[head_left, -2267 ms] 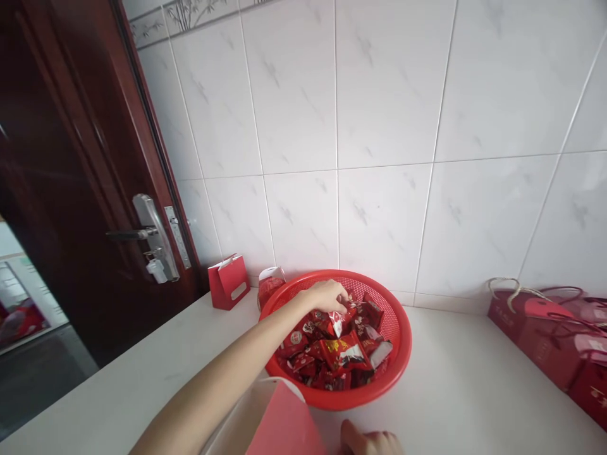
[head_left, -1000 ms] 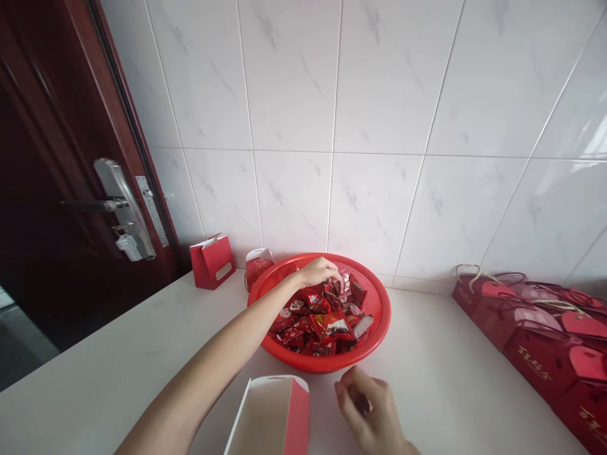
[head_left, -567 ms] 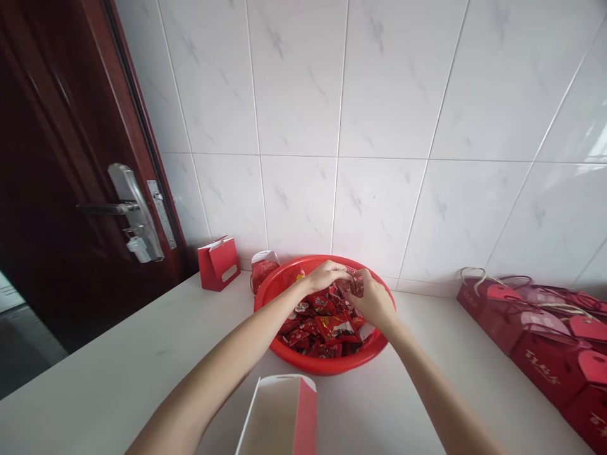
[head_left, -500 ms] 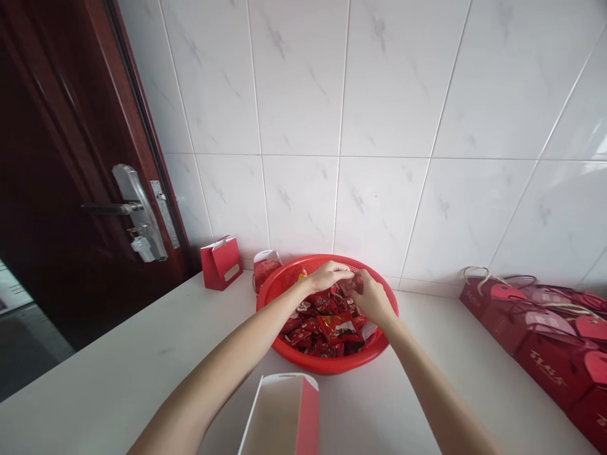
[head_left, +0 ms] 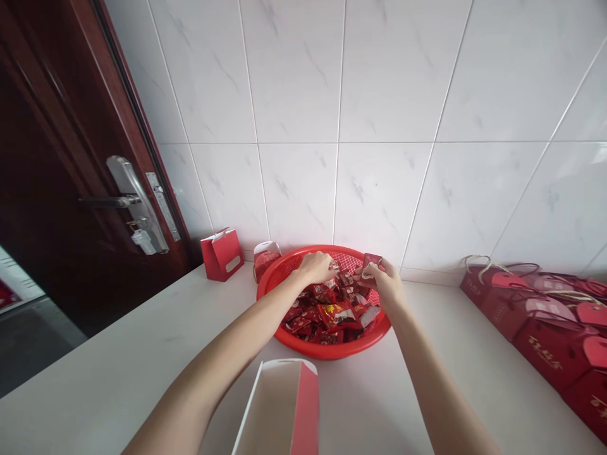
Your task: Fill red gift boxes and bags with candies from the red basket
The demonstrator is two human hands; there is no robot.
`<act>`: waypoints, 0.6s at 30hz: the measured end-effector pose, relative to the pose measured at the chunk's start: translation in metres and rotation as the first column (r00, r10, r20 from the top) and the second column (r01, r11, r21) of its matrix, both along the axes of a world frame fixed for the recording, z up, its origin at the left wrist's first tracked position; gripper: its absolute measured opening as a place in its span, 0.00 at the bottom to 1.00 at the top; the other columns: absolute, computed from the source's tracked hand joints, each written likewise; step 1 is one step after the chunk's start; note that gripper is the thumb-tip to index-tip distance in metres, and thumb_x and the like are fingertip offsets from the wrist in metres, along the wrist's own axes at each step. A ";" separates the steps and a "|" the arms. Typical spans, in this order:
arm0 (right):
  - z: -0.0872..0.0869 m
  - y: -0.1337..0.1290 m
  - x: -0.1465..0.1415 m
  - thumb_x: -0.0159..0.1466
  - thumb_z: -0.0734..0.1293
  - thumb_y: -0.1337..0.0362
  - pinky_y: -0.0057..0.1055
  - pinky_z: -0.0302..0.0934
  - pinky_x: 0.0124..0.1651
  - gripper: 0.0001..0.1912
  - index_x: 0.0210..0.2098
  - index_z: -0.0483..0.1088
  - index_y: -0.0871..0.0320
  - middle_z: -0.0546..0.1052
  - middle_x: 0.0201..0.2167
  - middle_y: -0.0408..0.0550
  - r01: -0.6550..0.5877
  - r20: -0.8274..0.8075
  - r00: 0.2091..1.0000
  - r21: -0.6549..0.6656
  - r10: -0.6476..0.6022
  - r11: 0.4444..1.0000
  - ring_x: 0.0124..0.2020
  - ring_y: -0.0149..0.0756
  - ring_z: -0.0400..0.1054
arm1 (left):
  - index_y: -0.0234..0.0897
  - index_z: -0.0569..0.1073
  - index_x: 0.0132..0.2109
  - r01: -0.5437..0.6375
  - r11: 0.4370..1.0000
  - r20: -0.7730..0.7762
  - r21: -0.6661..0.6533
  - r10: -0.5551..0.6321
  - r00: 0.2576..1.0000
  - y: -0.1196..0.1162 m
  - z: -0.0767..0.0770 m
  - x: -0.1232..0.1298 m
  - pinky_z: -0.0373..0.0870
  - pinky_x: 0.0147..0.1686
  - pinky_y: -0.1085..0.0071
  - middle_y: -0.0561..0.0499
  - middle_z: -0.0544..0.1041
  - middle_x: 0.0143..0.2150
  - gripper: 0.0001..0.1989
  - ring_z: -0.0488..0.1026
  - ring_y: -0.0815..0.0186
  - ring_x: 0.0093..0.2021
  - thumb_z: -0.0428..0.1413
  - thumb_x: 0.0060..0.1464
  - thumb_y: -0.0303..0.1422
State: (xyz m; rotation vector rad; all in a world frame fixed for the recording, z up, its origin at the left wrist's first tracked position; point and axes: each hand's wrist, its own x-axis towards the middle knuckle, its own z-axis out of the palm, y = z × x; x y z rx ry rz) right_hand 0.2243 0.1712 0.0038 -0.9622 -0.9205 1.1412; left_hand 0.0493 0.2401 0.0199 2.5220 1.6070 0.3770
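Note:
A round red plastic basket [head_left: 327, 349] holds many small red-wrapped snack packets [head_left: 337, 315]. My right hand [head_left: 389, 284] is over the basket's right side, thumb and fingers closed on a small red packet [head_left: 372, 260] that stands up between them. Over the back left of the basket, my left hand [head_left: 317, 268] has its fingers curled down at the packets. Its fingertips are partly hidden, so what they pinch is unclear. In front of the basket, nearest me, an open box [head_left: 307, 404] with a pale inside and a pinkish-red side shows nothing in it.
At the back left stand a small red gift box [head_left: 222, 254] and another box with a red packet inside [head_left: 266, 256]. Several dark red gift boxes with cord handles [head_left: 535, 335] line the right. A tiled wall is behind; a brown door [head_left: 71, 126] is at left.
My hands, together over the basket before, have parted: the left moved left, the right slightly right. A red packet now shows upright in my right fingers. The view has tilted slightly.

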 end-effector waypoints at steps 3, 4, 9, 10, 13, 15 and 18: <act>0.002 -0.001 0.001 0.48 0.70 0.65 0.29 0.71 0.30 0.10 0.29 0.67 0.56 0.76 0.22 0.41 0.037 -0.033 0.999 0.006 -0.037 0.999 0.26 0.35 0.75 | 0.32 0.77 0.34 -0.036 0.991 -0.037 0.128 0.041 0.998 -0.002 0.003 0.001 0.64 0.50 0.55 0.38 0.78 0.38 0.08 0.74 0.49 0.45 0.53 0.56 0.23; 0.002 -0.001 0.001 0.48 0.70 0.65 0.29 0.71 0.30 0.10 0.29 0.67 0.56 0.76 0.22 0.42 0.052 -0.044 0.998 0.003 -0.052 0.999 0.26 0.35 0.75 | 0.32 0.79 0.38 -0.008 0.990 -0.051 0.143 0.016 0.999 -0.002 0.003 0.003 0.63 0.53 0.55 0.36 0.78 0.44 0.11 0.73 0.49 0.50 0.52 0.55 0.21; 0.002 0.002 0.001 0.48 0.73 0.62 0.30 0.70 0.28 0.12 0.29 0.67 0.56 0.75 0.22 0.41 0.088 -0.088 0.992 -0.005 -0.088 0.996 0.24 0.35 0.74 | 0.43 0.82 0.45 0.297 0.954 -0.162 -0.048 -0.301 0.940 -0.005 -0.009 0.016 0.68 0.50 0.69 0.48 0.80 0.49 0.18 0.75 0.58 0.51 0.59 0.49 0.21; 0.002 0.002 0.001 0.47 0.73 0.61 0.30 0.70 0.28 0.13 0.29 0.68 0.56 0.75 0.21 0.41 0.083 -0.087 0.993 0.002 -0.082 0.997 0.25 0.35 0.74 | 0.45 0.83 0.45 0.329 0.940 -0.179 -0.093 -0.341 0.923 -0.004 -0.012 0.018 0.69 0.48 0.70 0.49 0.80 0.48 0.19 0.75 0.57 0.50 0.62 0.46 0.22; 0.001 0.002 0.001 0.47 0.73 0.61 0.29 0.69 0.27 0.12 0.28 0.68 0.56 0.75 0.21 0.41 0.071 -0.085 0.994 0.014 -0.070 0.997 0.24 0.35 0.73 | 0.48 0.82 0.50 0.334 0.929 -0.222 -0.157 -0.363 0.905 0.000 -0.020 0.024 0.70 0.45 0.68 0.47 0.80 0.50 0.25 0.76 0.54 0.51 0.65 0.44 0.24; 0.000 0.002 0.002 0.47 0.73 0.61 0.28 0.69 0.26 0.12 0.28 0.68 0.55 0.76 0.21 0.41 0.070 -0.086 0.994 0.016 -0.069 0.997 0.24 0.35 0.73 | 0.50 0.80 0.53 0.310 0.936 -0.236 -0.168 -0.343 0.909 0.002 -0.023 0.026 0.70 0.44 0.66 0.46 0.79 0.51 0.28 0.76 0.51 0.51 0.65 0.44 0.25; 0.000 0.002 0.002 0.47 0.73 0.62 0.29 0.69 0.26 0.12 0.28 0.68 0.55 0.76 0.21 0.41 0.064 -0.082 0.995 0.014 -0.063 0.998 0.24 0.35 0.73 | 0.49 0.81 0.51 0.274 0.947 -0.231 -0.166 -0.308 0.923 0.002 -0.027 0.029 0.68 0.41 0.66 0.46 0.80 0.47 0.26 0.76 0.50 0.49 0.67 0.43 0.25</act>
